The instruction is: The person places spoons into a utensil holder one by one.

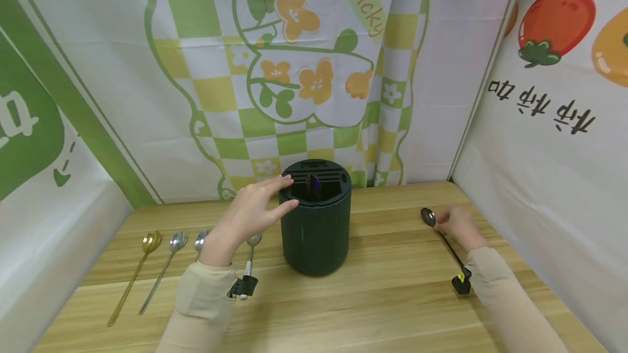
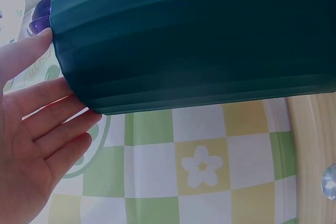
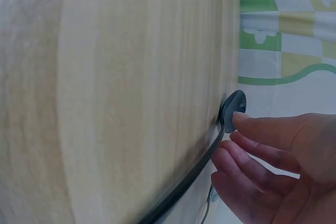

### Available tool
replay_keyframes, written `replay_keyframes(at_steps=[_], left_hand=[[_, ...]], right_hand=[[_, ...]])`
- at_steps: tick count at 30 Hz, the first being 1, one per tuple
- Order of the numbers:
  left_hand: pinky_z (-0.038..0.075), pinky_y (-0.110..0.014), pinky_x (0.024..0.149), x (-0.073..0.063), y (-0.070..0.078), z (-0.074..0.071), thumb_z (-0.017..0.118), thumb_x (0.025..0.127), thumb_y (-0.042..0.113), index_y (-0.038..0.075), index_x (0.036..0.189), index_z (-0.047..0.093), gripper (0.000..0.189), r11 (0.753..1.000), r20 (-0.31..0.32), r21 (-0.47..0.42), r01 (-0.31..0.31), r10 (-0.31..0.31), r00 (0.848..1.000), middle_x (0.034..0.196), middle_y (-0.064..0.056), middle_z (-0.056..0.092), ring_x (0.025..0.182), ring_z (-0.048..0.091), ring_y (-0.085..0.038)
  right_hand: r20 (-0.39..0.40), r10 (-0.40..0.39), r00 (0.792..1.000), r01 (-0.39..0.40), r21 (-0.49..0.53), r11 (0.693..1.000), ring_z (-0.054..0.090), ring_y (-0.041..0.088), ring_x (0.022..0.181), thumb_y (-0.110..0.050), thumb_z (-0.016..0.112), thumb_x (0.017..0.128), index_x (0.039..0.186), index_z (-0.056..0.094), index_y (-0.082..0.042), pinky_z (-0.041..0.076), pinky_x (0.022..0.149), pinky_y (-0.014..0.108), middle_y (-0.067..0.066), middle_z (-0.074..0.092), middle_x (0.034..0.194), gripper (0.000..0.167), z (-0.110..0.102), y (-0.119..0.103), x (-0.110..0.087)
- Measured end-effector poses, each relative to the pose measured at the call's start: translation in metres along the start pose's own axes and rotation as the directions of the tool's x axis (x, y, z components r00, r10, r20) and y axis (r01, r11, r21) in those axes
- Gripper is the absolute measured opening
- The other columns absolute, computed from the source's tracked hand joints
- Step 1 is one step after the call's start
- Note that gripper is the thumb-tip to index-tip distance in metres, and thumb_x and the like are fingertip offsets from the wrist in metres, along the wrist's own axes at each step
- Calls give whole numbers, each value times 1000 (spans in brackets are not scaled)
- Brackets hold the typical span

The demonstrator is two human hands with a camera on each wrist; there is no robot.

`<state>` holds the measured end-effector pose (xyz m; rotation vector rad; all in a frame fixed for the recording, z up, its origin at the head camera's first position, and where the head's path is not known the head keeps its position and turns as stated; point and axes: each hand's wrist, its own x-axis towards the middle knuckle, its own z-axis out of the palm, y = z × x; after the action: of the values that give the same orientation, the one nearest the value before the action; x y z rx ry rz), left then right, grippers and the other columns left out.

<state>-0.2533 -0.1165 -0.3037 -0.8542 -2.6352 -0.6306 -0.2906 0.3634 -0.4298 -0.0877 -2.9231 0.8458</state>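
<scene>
A dark green ribbed utensil holder (image 1: 316,238) with a black slotted top stands upright on the table. A shiny purple spoon (image 1: 314,185) sticks up from its large opening. My left hand (image 1: 252,214) rests at the holder's left rim, fingers nearly straight; the left wrist view shows thumb and fingertips along the edge. At the far right, my right hand (image 1: 458,226) pinches a black spoon (image 1: 428,217) near its neck. The right wrist view shows the thumb at the edge of the spoon's bowl (image 3: 234,106), with the curled fingers beside the handle (image 3: 184,184).
Left of the holder lie a gold spoon (image 1: 133,277), a silver spoon (image 1: 164,268) and another silver spoon (image 1: 201,239) partly behind my left arm. A further spoon (image 1: 253,241) with a white handle lies closest to the holder. Printed curtains (image 1: 304,97) surround the wooden table (image 1: 382,298).
</scene>
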Motion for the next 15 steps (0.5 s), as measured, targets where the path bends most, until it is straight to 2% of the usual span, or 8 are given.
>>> replay_keyframes(at_steps=[5, 11, 15], left_hand=[[43, -48, 102, 0, 0, 0, 54, 93, 49, 15, 136, 53, 55, 1000, 0, -1, 2, -2, 1000, 142, -5, 50, 126, 51, -29], [43, -48, 102, 0, 0, 0, 54, 93, 49, 14, 136, 53, 55, 1000, 1, -3, 3, -3, 1000, 142, -5, 50, 127, 50, -29], [43, -48, 102, 0, 0, 0, 53, 93, 49, 15, 136, 53, 55, 1000, 2, -2, 3, -3, 1000, 142, -5, 50, 127, 50, -29]], right_hand=[[1, 27, 1000, -27, -49, 998, 59, 22, 69, -12, 72, 80, 92, 61, 6, 46, 57, 30, 16, 63, 81, 25, -1, 0, -2], [-1, 29, 1000, -29, -128, 991, 55, 27, 72, -14, 76, 76, 82, 57, 1, 43, 60, 34, 15, 60, 78, 25, -3, -2, -1], [18, 59, 998, -56, -149, 987, 54, 27, 73, -15, 76, 75, 82, 55, 0, 44, 63, 36, 14, 59, 78, 26, -2, -2, 1]])
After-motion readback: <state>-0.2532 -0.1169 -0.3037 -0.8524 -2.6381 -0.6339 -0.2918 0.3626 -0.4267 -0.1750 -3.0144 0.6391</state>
